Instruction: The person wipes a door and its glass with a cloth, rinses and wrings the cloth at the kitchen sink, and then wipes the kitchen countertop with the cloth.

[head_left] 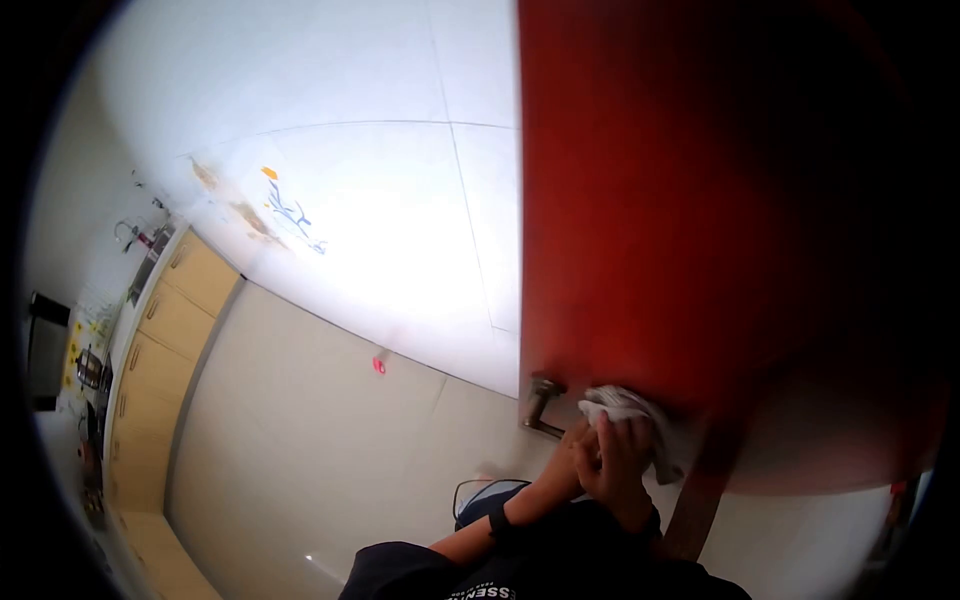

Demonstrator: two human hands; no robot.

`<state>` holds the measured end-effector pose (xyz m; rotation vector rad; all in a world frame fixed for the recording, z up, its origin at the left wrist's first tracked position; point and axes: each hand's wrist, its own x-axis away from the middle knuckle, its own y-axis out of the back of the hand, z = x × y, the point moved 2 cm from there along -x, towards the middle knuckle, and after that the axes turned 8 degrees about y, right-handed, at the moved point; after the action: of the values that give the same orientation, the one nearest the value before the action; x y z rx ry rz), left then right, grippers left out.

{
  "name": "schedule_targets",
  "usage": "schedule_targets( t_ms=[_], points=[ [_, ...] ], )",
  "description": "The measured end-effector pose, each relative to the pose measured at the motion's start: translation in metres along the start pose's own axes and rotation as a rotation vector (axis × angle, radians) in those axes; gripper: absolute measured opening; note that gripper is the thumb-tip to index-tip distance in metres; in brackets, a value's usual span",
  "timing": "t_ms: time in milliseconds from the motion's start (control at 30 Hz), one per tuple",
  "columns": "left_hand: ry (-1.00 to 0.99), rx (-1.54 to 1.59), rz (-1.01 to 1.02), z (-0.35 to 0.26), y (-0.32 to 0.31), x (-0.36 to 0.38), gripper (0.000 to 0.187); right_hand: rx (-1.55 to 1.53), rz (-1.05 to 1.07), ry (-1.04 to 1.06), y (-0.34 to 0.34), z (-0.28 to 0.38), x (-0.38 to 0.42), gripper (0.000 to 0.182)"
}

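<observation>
Holds a whitish cloth (615, 399) bunched in the right hand (618, 468), with fingers curled over it. Tucks the left hand (581, 447) close behind, partly covered by the right; cannot tell whether pinching or merely resting there. Sits, as cloth, just right of the dark lever handle (543, 402), in front of the red door (640, 250); cannot tell whether touching the panel. Stops at a straight left edge just beyond that handle. Opens leftward into broad beige floor (290, 410), stretching to pale wooden cabinets (160, 360). Leaves scant room at the left forearm (545, 488), close beside a rimmed container (487, 488).
</observation>
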<state>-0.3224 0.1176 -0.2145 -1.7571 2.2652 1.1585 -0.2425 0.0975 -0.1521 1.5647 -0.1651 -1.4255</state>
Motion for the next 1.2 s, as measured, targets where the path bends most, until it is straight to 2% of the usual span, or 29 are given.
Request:
schedule_targets(
  t_ms=[100, 133, 200, 233, 333, 467, 633, 733, 767, 833, 967, 1067, 1133, 1200],
  points=[
    [0.188, 0.129, -0.168, 0.003, 0.044, 0.005, 0.039, -0.364, 0.181, -0.122, -0.018, 0.017, -0.019, 0.059],
    [0.273, 0.137, -0.244, 0.012, 0.048, 0.009, 0.039, -0.314, 0.166, -0.174, -0.019, 0.023, -0.024, 0.06],
    [0.26, 0.299, -0.28, 0.016, 0.065, 0.009, 0.039, -0.228, 0.14, -0.269, -0.024, 0.037, -0.024, 0.062],
    [0.15, 0.314, -0.263, 0.021, 0.072, 0.011, 0.038, -0.243, 0.085, -0.305, -0.026, 0.042, -0.031, 0.055],
    [0.218, 0.417, -0.127, 0.032, 0.092, 0.008, 0.037, -0.279, 0.024, -0.337, -0.046, 0.052, -0.03, 0.051],
    [0.216, 0.286, -0.146, 0.047, 0.113, 0.019, 0.043, -0.233, 0.017, -0.376, -0.069, 0.058, -0.031, 0.044],
    [0.375, 0.328, -0.132, 0.086, 0.142, 0.046, 0.057, -0.135, -0.031, -0.193, -0.097, 0.082, -0.059, 0.032],
    [0.467, 0.243, -0.16, 0.112, 0.176, 0.067, 0.062, -0.419, -0.022, -0.248, -0.142, 0.101, -0.071, 0.031],
    [0.499, 0.208, -0.193, 0.114, 0.181, 0.075, 0.062, -0.629, 0.032, -0.298, -0.153, 0.11, -0.072, 0.029],
    [0.591, 0.145, -0.268, 0.124, 0.208, 0.095, 0.066, -0.772, 0.15, -0.251, -0.182, 0.139, -0.077, 0.029],
    [0.744, -0.12, -0.542, 0.173, 0.269, 0.134, 0.075, -1.125, 0.353, -0.144, -0.244, 0.196, -0.121, 0.032],
    [0.77, -0.41, -0.552, 0.195, 0.334, 0.14, 0.074, -1.276, 0.519, -0.006, -0.275, 0.226, -0.166, 0.033],
    [0.757, -0.362, -0.583, 0.219, 0.378, 0.153, 0.056, -1.343, 0.587, 0.046, -0.299, 0.251, -0.198, 0.031],
    [0.945, -0.163, -0.682, 0.238, 0.414, 0.164, 0.049, -1.414, 0.646, 0.037, -0.326, 0.274, -0.23, 0.025]
  ],
)
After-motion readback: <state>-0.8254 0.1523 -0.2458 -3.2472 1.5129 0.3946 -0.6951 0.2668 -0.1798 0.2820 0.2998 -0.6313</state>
